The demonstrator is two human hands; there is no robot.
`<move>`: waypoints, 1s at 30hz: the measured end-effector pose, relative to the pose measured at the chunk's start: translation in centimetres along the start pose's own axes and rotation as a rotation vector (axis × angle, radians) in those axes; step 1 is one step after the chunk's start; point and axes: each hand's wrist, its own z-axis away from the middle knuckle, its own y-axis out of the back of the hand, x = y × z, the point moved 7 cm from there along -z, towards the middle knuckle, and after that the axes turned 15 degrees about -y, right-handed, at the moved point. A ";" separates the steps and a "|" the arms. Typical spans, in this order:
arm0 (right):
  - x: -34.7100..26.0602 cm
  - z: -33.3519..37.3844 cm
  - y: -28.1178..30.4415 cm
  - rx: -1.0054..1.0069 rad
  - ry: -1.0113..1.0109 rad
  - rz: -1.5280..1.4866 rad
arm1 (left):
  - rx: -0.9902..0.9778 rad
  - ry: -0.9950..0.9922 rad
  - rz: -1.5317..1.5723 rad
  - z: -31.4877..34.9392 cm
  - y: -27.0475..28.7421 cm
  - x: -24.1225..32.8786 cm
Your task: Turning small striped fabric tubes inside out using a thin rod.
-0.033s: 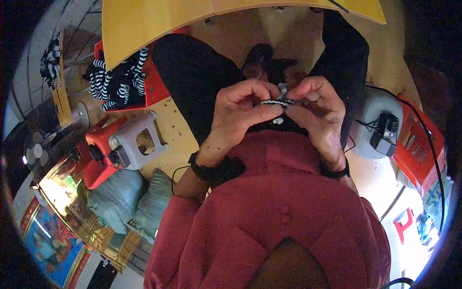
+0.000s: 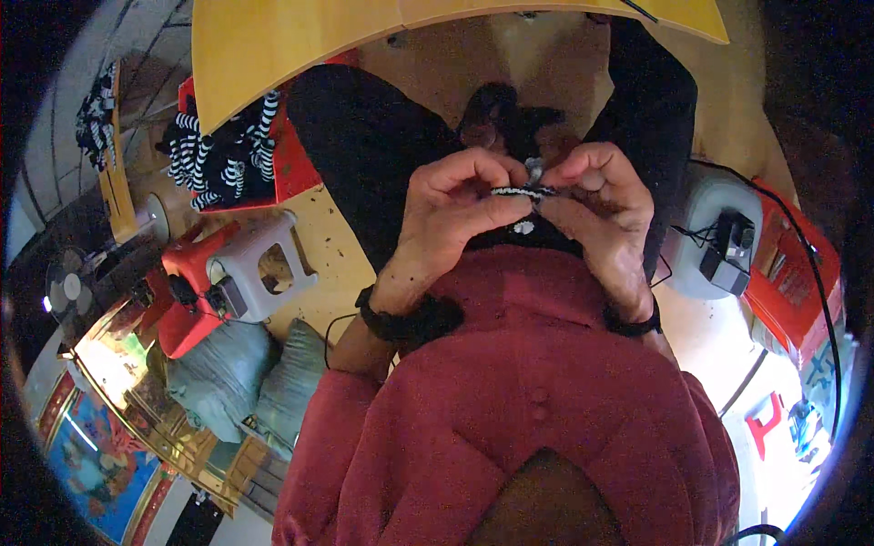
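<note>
Between my two hands, above my lap, is a small black-and-white striped fabric piece (image 2: 519,191), seen nearly edge-on. My left hand (image 2: 460,205) pinches its left end between thumb and fingers. My right hand (image 2: 601,205) is closed at the other end, its thumb and index finger pressed together. A small greyish-white bit (image 2: 534,167) shows just beyond the piece, between the fingertips. Below the fingers, a white tuft (image 2: 523,227) lies against dark cloth at my waist. Most of what the fingertips grip is hidden.
A yellow wooden tabletop (image 2: 300,50) curves across the far side. To the left, a red box (image 2: 296,164) holds several black-and-white striped knit pieces (image 2: 232,150), near a white stool (image 2: 287,264). On the right, a black device (image 2: 731,246) sits on a pale stool (image 2: 692,259) beside a red crate (image 2: 787,273).
The held striped piece and the white tuft have shifted very slightly. Both hands keep the same grip.
</note>
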 end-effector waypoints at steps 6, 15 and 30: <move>-0.2 -0.1 0.4 -0.018 0.051 -0.215 | 0.106 0.370 0.394 1.3 -0.2 -1.6; 0.8 -0.3 0.6 -0.059 -0.213 -0.346 | -0.089 0.173 0.135 0.2 -0.2 -1.0; -0.8 1.1 0.1 0.154 0.247 0.041 | 0.093 0.159 0.339 0.3 -0.2 -0.2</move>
